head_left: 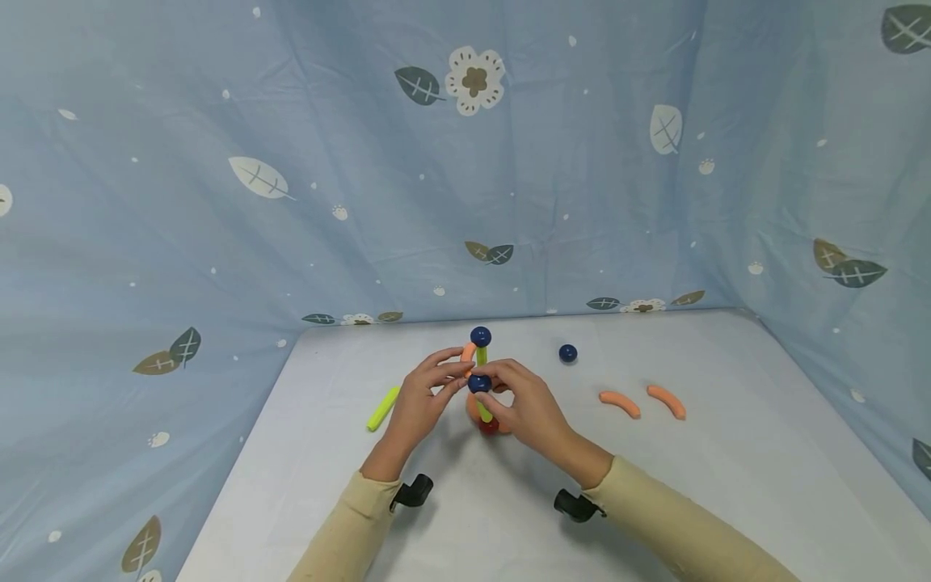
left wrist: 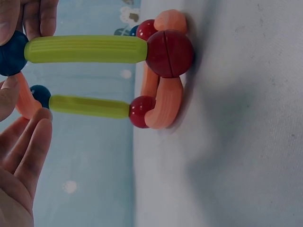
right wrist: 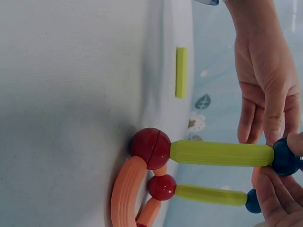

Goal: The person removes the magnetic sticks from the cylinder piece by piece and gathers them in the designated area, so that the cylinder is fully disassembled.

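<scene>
A magnetic-stick frame stands on the table, its base made of orange curved sticks (left wrist: 168,101) and red balls (left wrist: 170,54). Two yellow-green straight sticks (left wrist: 87,49) rise from it, each topped by a blue ball. My right hand (head_left: 531,408) pinches the nearer blue ball (head_left: 479,384); the farther blue ball (head_left: 481,336) is untouched. Between these two balls is an orange curved stick (head_left: 468,356), pinched by the fingers of my left hand (head_left: 425,396). Fingers partly hide that stick, so I cannot tell whether both its ends touch the balls.
On the table's left lies a loose yellow-green stick (head_left: 382,408). A single blue ball (head_left: 568,353) sits behind and right of the frame. Two orange curved sticks, a left one (head_left: 620,403) and a right one (head_left: 667,402), lie at the right. A patterned blue curtain (head_left: 407,202) hangs behind.
</scene>
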Demonstrator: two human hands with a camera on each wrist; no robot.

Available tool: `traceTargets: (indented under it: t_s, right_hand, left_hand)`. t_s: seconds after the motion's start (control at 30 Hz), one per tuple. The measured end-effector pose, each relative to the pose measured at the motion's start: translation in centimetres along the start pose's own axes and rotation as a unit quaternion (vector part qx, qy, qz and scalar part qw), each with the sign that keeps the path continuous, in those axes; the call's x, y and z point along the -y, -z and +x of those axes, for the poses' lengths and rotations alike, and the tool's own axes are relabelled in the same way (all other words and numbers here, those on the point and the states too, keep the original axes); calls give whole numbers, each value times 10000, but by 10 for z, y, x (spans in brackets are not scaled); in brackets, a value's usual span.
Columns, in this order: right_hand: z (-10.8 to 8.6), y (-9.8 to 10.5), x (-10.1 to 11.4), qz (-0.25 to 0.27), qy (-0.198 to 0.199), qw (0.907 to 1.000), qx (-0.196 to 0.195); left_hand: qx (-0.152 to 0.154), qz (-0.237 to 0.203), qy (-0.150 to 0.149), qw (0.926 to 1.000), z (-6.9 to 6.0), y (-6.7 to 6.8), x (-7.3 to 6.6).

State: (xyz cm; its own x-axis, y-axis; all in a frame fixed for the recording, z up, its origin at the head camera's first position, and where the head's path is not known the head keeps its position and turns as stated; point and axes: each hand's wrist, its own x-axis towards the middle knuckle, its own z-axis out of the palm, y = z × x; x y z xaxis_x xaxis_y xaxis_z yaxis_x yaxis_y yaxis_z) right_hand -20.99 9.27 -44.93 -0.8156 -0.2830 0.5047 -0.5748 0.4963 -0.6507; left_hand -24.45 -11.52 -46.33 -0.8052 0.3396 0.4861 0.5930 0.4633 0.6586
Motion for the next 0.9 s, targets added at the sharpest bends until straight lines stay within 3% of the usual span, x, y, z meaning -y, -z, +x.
traceTargets:
  t_s: [0.23, 0.63, 0.9]
  right_hand:
    - [0, -2, -2, 91, -55, 9999, 47]
    - [0, -1, -1, 48, -75, 10000, 16]
    - [1, 0, -1, -36, 53, 10000, -27]
  left_hand:
    - [-74, -32, -82, 9999, 2, -2, 1]
    - [-256, 211, -557, 9979, 3, -4, 3]
    - [-266, 256, -628, 9973, 3, -3, 1]
